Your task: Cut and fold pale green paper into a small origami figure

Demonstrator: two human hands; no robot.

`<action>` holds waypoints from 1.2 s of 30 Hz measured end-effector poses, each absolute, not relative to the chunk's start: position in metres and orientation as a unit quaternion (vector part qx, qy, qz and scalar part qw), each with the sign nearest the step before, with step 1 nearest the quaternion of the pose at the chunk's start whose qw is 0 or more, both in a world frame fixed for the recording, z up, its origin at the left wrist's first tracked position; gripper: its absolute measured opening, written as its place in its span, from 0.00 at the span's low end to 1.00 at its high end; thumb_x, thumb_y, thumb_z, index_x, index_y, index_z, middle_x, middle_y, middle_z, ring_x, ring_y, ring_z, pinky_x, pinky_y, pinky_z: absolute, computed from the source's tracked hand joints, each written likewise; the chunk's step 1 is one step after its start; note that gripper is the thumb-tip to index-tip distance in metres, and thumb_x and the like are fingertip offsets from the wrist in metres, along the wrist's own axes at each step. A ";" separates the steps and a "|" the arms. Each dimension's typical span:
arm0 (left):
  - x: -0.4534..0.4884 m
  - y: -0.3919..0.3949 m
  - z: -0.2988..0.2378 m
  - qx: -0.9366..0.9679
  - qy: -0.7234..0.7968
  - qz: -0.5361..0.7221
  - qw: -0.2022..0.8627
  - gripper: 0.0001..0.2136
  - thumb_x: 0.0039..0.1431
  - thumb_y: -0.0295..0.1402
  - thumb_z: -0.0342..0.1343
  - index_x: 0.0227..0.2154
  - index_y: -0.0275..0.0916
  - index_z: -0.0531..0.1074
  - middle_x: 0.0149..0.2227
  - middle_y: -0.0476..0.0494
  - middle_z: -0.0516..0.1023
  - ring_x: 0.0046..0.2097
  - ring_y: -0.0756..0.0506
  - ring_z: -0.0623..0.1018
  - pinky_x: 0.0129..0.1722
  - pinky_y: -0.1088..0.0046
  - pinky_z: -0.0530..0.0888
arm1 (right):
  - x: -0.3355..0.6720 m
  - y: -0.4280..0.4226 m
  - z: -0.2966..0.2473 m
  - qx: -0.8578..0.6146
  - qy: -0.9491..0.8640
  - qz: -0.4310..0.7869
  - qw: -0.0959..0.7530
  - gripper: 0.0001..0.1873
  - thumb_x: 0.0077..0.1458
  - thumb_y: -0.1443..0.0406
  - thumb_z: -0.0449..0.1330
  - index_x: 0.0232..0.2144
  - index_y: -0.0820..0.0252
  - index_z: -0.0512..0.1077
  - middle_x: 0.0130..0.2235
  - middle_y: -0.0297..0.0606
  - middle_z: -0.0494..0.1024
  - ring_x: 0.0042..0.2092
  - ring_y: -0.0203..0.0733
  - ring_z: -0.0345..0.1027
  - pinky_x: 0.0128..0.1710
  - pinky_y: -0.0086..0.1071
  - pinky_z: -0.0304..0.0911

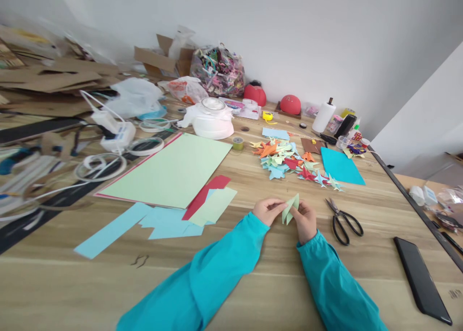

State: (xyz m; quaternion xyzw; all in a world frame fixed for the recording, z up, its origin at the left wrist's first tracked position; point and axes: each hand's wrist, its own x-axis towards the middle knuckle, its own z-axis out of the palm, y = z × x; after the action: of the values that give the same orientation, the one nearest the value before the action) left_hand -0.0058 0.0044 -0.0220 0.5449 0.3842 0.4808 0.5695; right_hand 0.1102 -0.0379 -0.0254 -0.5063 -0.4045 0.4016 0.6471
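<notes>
Scissors [339, 212] right of the folded paper [290, 208] — phone [422, 279] farther right, sheets [170, 169] left, origami pile [285, 158] behind.

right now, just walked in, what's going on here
A person is holding a small folded piece of light green paper over a wooden table, with the left hand and the right hand pinching it from either side. Beyond the hands lies a heap of colorful folded paper shapes. The black-handled scissors lie to the right, held by nobody, and the large light green sheet lies flat to the left.
</notes>
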 end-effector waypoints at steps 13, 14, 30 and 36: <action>-0.006 0.002 -0.025 0.539 0.372 0.478 0.585 0.13 0.37 0.33 0.63 0.29 0.34 0.75 0.32 0.40 0.78 0.31 0.47 0.76 0.33 0.73 0.73 | 0.110 -0.038 -0.022 -0.514 -0.405 0.394 0.645 0.11 0.40 0.61 0.63 0.26 0.62 0.71 0.25 0.35 0.75 0.26 0.37 0.66 0.28 0.31 0.62; -0.006 0.002 -0.025 0.537 0.373 0.476 0.588 0.13 0.36 0.33 0.63 0.29 0.34 0.75 0.31 0.41 0.78 0.31 0.47 0.76 0.32 0.73 0.73 | 0.110 -0.038 -0.022 -0.514 -0.405 0.394 0.646 0.11 0.40 0.61 0.63 0.26 0.62 0.71 0.26 0.35 0.75 0.27 0.37 0.66 0.28 0.31 0.62; -0.007 0.007 -0.030 0.524 0.401 0.454 0.599 0.12 0.29 0.36 0.66 0.19 0.34 0.74 0.15 0.49 0.72 0.19 0.52 0.68 0.19 0.77 0.65 | 0.109 -0.041 -0.020 -0.508 -0.403 0.408 0.642 0.12 0.36 0.64 0.64 0.28 0.59 0.70 0.26 0.33 0.73 0.27 0.37 0.65 0.27 0.30 0.62; -0.006 0.006 -0.031 0.517 0.389 0.461 0.607 0.13 0.34 0.38 0.64 0.22 0.33 0.75 0.17 0.47 0.73 0.21 0.51 0.70 0.22 0.76 0.68 | 0.110 -0.040 -0.021 -0.509 -0.416 0.399 0.639 0.12 0.38 0.64 0.63 0.29 0.59 0.70 0.28 0.34 0.75 0.30 0.38 0.66 0.29 0.31 0.63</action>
State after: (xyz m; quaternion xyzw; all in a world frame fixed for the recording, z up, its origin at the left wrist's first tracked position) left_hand -0.0063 0.0058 -0.0313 0.5172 0.3887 0.4612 0.6072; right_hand 0.1096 -0.0402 -0.0213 -0.5090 -0.4163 0.3994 0.6388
